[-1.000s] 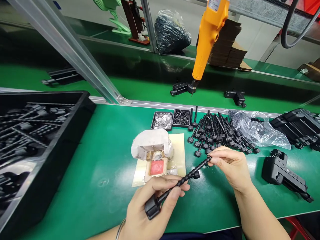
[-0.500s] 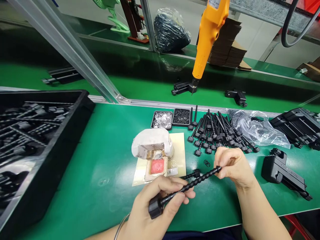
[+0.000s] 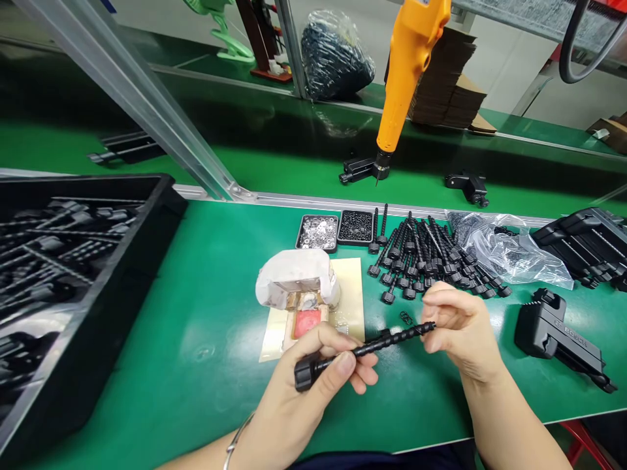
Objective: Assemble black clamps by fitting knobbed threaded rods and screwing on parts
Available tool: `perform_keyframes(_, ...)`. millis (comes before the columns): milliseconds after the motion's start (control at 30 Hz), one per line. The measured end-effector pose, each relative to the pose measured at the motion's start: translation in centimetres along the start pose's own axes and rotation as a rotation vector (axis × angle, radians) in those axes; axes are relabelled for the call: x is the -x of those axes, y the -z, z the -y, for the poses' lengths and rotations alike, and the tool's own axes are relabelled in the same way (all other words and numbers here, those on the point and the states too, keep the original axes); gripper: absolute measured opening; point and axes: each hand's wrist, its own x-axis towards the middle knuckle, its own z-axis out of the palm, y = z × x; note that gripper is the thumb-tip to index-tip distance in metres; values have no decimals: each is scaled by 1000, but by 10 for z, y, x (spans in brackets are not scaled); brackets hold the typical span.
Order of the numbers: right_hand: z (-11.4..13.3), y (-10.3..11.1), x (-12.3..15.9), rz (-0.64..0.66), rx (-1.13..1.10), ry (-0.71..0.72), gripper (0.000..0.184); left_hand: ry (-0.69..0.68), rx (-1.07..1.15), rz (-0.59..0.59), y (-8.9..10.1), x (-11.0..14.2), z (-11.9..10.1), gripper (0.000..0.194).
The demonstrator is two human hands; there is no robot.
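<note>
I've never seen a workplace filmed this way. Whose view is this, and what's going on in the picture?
There's no robot here: these are a person's two bare hands, seen by a camera worn on the head, looking forward and down. The left hand holds a black threaded rod; the right hand is at its tip, perhaps touching it. On the green table lie a pile of similar rods, two small trays of little parts, a white fixture and a clear plastic bag. A black bin sits at picture left; an orange power tool points downward.
</note>
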Motion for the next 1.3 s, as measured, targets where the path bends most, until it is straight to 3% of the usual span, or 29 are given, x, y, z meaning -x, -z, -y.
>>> perform_keyframes(100, 1, 3, 0, -16, 10, 24, 23, 22, 37, -69, -5, 0, -4, 26)
perform_keyframes(200, -4, -5, 2, -21, -22, -10, 18, 22, 61, -90, -7, 0, -6, 26)
perform_keyframes(367, -15, -24, 9, 60, 97, -33, 25, -20, -2, 110, 4, 0, 2, 15)
perform_keyframes(467, -12, -25, 10, 100, 146, 13, 25, -43, -74, 223, 11, 2, 9, 14)
perform_keyframes(667, -2, -23, 9, 87, 220, 79, 18, -90, -163, 190, 11, 2, 12, 21)
perform_keyframes(767, -8, -36, 14, 162, 284, 87, 14, -100, -251, 253, 5, 1, 10, 29)
perform_keyframes(900, -13, -47, 19, 215, 347, 201, 8, -140, -255, 313, 2, 2, 12, 40)
perform_keyframes(1000, -10, -43, 19, 154, 519, 312, 6, -247, -337, 227, 1, 3, 17, 41)
perform_keyframes(1067, -8, -38, 19, 115, 618, 390, 8, -290, -369, 107, 1, 3, 18, 34)
perform_keyframes(1167, -6, -35, 19, 69, 703, 518, 19, -390, -387, -69, 0, 0, 15, 39)
perform_keyframes(1300, -3, -35, 21, 60, 757, 572, 21, -683, -604, -58, 3, -4, 6, 40)
